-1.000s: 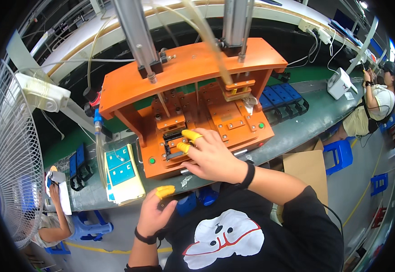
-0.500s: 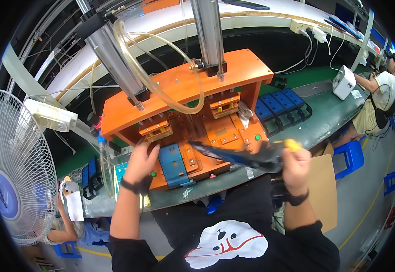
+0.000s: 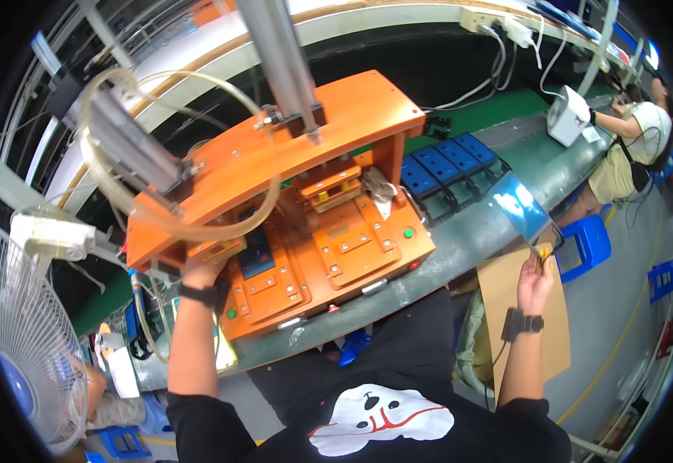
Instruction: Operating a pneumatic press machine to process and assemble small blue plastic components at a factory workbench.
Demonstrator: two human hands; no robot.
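Observation:
An orange press machine (image 3: 352,104) with two fixture beds stands on the bench in front of me. My left hand (image 3: 204,272) reaches in under its left press head, which hides the fingers. Beside that hand, a dark blue panel (image 3: 257,253) lies in the left bed. The right bed (image 3: 350,241) carries no panel. Out to the right, my right hand (image 3: 536,285) is closed on the near end of a glossy blue panel with a black frame (image 3: 520,207). A yellow bit shows at the fingertips. Light glares off the panel's face.
Several blue panels in black frames (image 3: 452,166) lie right of the machine. A clear hose (image 3: 197,231) loops over it. A white fan (image 3: 32,332) stands at left, cardboard (image 3: 518,309) beside my right arm. Blue stools (image 3: 586,247) and another person (image 3: 637,131) are further right.
My right hand has swung the framed panel away from the machine to the right. My left hand has moved in under the left press head, and the left bed's panel sits further back.

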